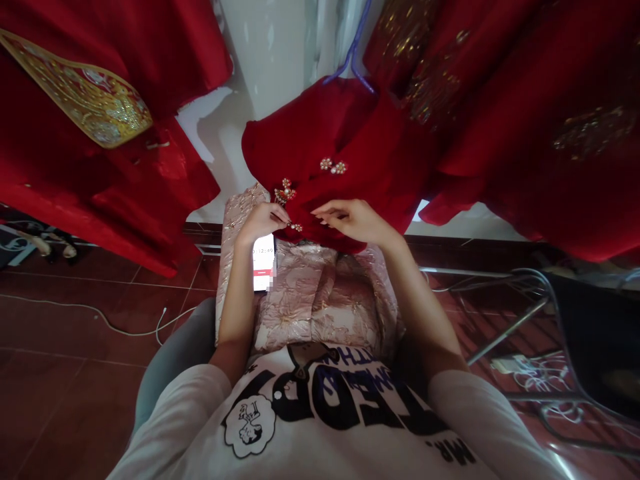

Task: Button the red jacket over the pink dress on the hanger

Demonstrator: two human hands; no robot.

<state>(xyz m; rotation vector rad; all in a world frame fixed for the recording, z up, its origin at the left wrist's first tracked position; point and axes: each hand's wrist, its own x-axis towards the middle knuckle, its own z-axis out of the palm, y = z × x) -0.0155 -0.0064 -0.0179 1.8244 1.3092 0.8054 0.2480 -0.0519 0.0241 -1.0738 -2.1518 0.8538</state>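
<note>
A red garment [345,127] hangs from a blue-purple hanger [355,57], its lower part draped over my lap. At the garment's left edge, my left hand [263,221] is closed, its thumb and fingers pinching the cloth beside a small beaded ornament [296,227]. Just above is a larger gold and red beaded ornament [285,192]. My right hand [354,219] hovers at or on the cloth with its fingertips pressed together; whatever they hold is too small to see. A pair of flower-shaped beaded ornaments [333,167] sits higher on the garment.
Pink brocade fabric [300,300] covers my lap, and a lit phone [263,263] lies on it by my left forearm. Red garments [185,47] hang on both sides. A black chair [595,333] stands right, near white cables [543,373]; another cable [115,328] crosses the floor.
</note>
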